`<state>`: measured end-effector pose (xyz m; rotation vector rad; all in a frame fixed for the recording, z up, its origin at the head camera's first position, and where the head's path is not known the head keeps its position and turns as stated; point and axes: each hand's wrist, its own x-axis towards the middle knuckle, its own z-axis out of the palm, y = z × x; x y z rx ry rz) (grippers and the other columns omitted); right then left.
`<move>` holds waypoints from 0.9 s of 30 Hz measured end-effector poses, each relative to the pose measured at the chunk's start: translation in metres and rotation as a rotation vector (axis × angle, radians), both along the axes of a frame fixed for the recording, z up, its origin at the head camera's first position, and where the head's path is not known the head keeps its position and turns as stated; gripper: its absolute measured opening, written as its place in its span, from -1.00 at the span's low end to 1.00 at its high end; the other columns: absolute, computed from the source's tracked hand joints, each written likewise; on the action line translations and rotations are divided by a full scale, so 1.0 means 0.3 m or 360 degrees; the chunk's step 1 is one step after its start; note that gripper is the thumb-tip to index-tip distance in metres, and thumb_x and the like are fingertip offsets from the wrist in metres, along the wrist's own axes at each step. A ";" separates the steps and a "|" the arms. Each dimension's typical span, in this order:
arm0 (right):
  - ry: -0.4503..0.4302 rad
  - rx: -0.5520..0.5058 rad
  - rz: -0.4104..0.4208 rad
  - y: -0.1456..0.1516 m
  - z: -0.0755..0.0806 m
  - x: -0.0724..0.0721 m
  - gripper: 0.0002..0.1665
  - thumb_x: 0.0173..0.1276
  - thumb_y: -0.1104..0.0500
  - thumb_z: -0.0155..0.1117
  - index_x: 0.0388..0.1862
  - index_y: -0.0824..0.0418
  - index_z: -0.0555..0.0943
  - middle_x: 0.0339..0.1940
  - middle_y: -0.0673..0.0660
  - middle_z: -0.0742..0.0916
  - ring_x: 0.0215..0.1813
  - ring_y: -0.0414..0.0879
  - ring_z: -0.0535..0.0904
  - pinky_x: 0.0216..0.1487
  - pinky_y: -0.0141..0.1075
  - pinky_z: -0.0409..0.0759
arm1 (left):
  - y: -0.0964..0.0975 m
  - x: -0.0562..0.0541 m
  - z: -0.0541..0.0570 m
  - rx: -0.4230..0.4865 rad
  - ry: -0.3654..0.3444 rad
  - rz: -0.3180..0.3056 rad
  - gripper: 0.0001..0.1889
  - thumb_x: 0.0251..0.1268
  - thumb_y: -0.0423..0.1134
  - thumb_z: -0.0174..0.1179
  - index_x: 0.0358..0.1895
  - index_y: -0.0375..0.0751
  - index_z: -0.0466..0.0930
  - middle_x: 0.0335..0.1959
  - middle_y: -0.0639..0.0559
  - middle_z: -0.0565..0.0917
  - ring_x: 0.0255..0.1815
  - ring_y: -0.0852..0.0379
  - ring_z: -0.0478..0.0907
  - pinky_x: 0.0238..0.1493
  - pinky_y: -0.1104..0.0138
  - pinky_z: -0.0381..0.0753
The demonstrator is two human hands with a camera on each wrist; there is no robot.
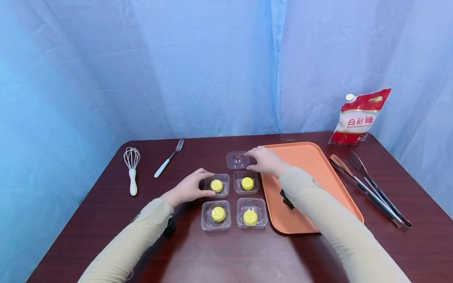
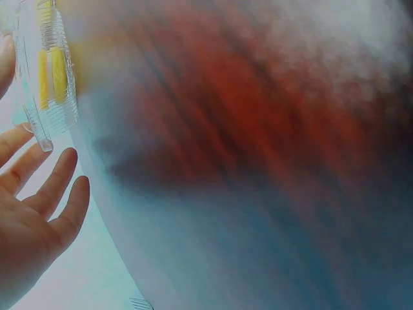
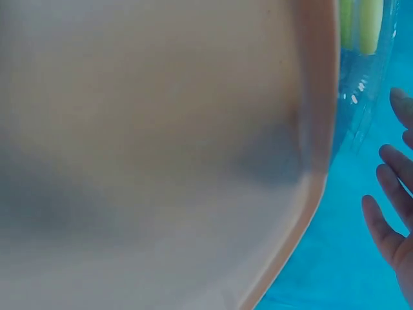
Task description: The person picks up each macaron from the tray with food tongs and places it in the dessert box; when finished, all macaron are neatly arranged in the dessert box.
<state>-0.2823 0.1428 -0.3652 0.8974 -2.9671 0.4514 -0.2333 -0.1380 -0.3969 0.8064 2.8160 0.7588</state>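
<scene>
Several clear square plastic boxes stand in two rows on the table, each with a yellow macaron inside. My left hand (image 1: 189, 186) grips the back left box (image 1: 225, 191) by its sides, thumb at the front and fingers at the back. In the left wrist view this box (image 2: 63, 119) shows its ribbed wall beside the fingertips, the other fingers spread. Behind the back right box (image 1: 236, 190) lies a clear plastic lid (image 1: 236, 160) with a round bulge. My right hand (image 1: 267, 160) holds its right edge between thumb and fingers. The right wrist view shows only some fingers (image 3: 395, 187) at its edge.
An orange tray (image 1: 301, 157) lies right of the boxes, under my right forearm. Tongs (image 1: 375, 192) are beyond it, with a red and white sugar pouch (image 1: 357, 118) behind. A whisk (image 1: 132, 173) and a fork (image 1: 170, 158) lie at the left. Two front boxes (image 1: 204, 226) sit nearest me.
</scene>
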 end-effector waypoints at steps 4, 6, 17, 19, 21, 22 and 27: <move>-0.0020 -0.0044 -0.0015 0.005 -0.005 -0.004 -0.50 0.24 0.18 0.35 0.16 0.27 0.55 0.11 0.24 0.64 0.16 0.14 0.49 0.17 -0.03 0.48 | -0.003 -0.001 -0.002 0.0007 0.0007 -0.0003 -0.34 0.11 -0.03 0.36 0.27 -0.21 0.43 0.05 -0.05 0.49 0.05 0.06 0.47 0.13 0.15 0.50; -0.0022 -0.0047 -0.0024 0.007 -0.007 -0.007 -0.50 0.24 0.20 0.34 0.17 0.28 0.55 0.12 0.24 0.63 0.17 0.15 0.48 0.17 -0.03 0.47 | -0.004 -0.002 -0.003 0.0014 0.0013 -0.0010 -0.35 0.11 -0.04 0.35 0.27 -0.22 0.43 0.05 -0.05 0.49 0.05 0.06 0.47 0.12 0.15 0.50; 0.0014 0.0054 0.0007 -0.006 -0.036 -0.043 -0.51 0.16 0.26 0.40 0.12 0.22 0.59 0.12 0.19 0.64 0.20 0.10 0.45 0.22 -0.08 0.45 | -0.005 0.001 0.001 0.0025 0.0013 -0.0028 -0.35 0.12 -0.04 0.35 0.27 -0.23 0.43 0.07 -0.06 0.49 0.09 0.04 0.48 0.17 0.12 0.47; 0.0027 0.0072 0.0036 -0.013 -0.040 -0.050 -0.53 0.16 0.28 0.39 0.10 0.21 0.61 0.11 0.18 0.65 0.20 0.09 0.44 0.22 -0.10 0.46 | -0.005 0.000 0.001 0.0034 0.0018 -0.0033 -0.35 0.12 -0.05 0.35 0.27 -0.24 0.43 0.07 -0.07 0.49 0.10 0.03 0.48 0.18 0.12 0.46; 0.0025 0.0086 0.0061 -0.019 -0.043 -0.053 -0.54 0.17 0.30 0.38 0.09 0.19 0.62 0.10 0.16 0.66 0.21 0.09 0.44 0.21 -0.10 0.46 | -0.005 0.000 0.000 0.0034 0.0025 -0.0035 -0.35 0.12 -0.04 0.34 0.27 -0.24 0.43 0.07 -0.06 0.49 0.09 0.03 0.48 0.18 0.12 0.47; 0.0020 0.0092 0.0072 -0.022 -0.045 -0.054 -0.55 0.18 0.30 0.37 0.09 0.19 0.62 0.10 0.16 0.66 0.21 0.08 0.44 0.22 -0.11 0.46 | -0.005 -0.001 0.000 0.0033 0.0025 -0.0037 -0.35 0.12 -0.04 0.34 0.27 -0.24 0.43 0.06 -0.06 0.49 0.09 0.03 0.48 0.18 0.12 0.47; 0.0036 0.0097 0.0099 -0.029 -0.053 -0.056 -0.63 0.19 0.32 0.35 0.02 0.17 0.67 0.01 0.11 0.71 0.17 0.06 0.48 0.20 -0.13 0.47 | -0.005 0.000 -0.005 0.0022 0.0023 -0.0031 -0.34 0.12 -0.02 0.34 0.27 -0.22 0.43 0.06 -0.06 0.49 0.09 0.04 0.48 0.18 0.12 0.47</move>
